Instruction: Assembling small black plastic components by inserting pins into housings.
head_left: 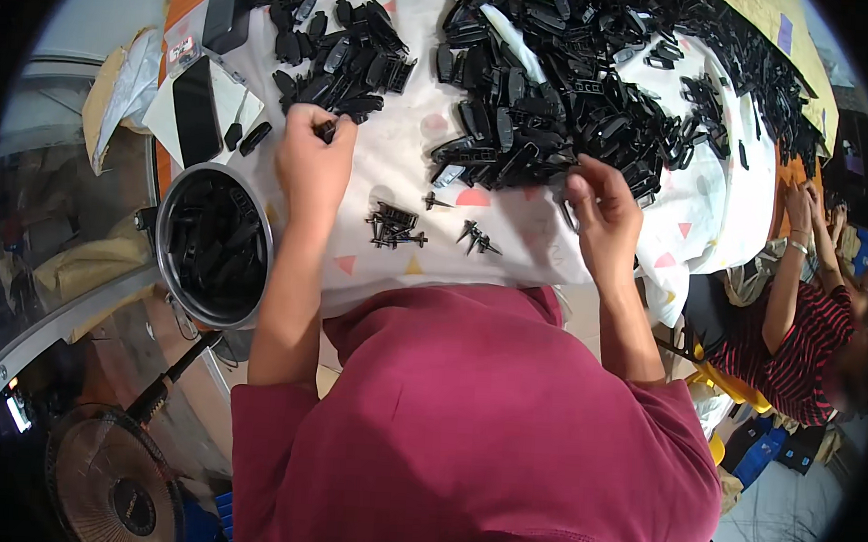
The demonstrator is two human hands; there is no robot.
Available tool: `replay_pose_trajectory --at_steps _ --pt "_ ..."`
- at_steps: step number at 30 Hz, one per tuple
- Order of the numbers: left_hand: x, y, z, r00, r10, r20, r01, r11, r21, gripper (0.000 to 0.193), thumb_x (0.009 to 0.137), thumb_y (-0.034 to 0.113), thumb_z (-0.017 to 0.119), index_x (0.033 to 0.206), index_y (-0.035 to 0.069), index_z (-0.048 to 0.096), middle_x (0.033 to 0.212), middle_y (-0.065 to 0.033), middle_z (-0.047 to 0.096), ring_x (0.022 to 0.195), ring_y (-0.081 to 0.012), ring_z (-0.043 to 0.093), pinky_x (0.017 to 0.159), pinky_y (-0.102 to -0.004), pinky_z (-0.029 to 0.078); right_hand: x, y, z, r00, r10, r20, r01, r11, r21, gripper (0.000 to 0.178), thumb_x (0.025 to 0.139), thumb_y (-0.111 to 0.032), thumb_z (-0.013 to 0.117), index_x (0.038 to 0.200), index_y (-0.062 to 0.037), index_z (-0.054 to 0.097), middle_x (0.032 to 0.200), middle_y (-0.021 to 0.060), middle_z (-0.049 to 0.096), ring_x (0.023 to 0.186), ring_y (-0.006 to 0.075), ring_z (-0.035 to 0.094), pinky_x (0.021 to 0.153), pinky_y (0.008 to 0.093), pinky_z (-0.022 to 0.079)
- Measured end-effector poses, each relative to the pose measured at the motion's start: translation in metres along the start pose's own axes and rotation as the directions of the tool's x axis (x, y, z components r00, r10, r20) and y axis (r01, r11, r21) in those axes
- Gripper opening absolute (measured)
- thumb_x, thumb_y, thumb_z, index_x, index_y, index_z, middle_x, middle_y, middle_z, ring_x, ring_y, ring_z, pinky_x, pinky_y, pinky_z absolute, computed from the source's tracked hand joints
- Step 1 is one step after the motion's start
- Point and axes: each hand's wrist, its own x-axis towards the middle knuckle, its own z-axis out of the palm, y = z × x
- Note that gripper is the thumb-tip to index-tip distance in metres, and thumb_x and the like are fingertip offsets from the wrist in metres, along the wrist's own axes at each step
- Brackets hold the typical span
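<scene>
My left hand is closed, its fingertips pinching a small black plastic piece at the near edge of the left pile of black plastic parts. My right hand is closed with curled fingers at the near right edge of the large pile of black parts. What it holds, if anything, is too small to make out. Between my hands, on the patterned white cloth, lie a cluster of small dark pieces, several thin pointed pieces and a single one.
A round metal bowl of black parts stands left of my forearm. Beyond it lie a phone, a dark box and two loose black parts. A fan stands lower left. Another person works at the right.
</scene>
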Motion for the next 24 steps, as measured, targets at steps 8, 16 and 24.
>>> replay_pose_trajectory --at_steps 8,16,24 --pt "0.0 -0.004 0.006 0.955 0.295 0.042 -0.279 0.834 0.477 0.011 0.072 0.018 0.061 0.08 0.01 0.058 0.096 -0.0072 0.054 0.076 -0.03 0.057 0.061 -0.0395 0.046 0.021 -0.013 0.019 0.742 -0.52 0.423 0.644 0.378 -0.665 0.03 0.064 -0.007 0.062 0.094 -0.0104 0.061 0.104 0.008 0.049 0.085 0.0253 0.047 0.066 0.0316 0.046" --pt "-0.01 0.008 -0.006 0.945 0.116 0.305 -0.15 0.985 0.09 0.021 0.077 0.02 0.061 0.092 0.008 0.053 0.079 -0.0061 0.059 0.063 -0.0182 0.058 0.056 -0.0297 0.045 0.02 -0.029 0.021 0.775 -0.487 0.403 0.618 0.717 -0.322 0.019 0.076 -0.004 0.058 0.093 -0.0003 0.052 0.094 0.0106 0.053 0.076 0.0235 0.054 0.063 0.0262 0.046" --pt "-0.027 0.059 -0.021 0.775 0.295 0.559 0.445 0.374 -0.814 0.013 0.086 0.015 0.05 0.097 0.008 0.052 0.075 -0.0053 0.058 0.051 -0.0044 0.048 0.041 -0.016 0.036 0.017 -0.071 0.057 0.924 -0.271 0.271 0.037 0.767 0.64 0.022 0.09 -0.014 0.045 0.108 -0.0021 0.043 0.082 0.0132 0.058 0.053 0.0128 0.052 0.042 0.0206 0.042"
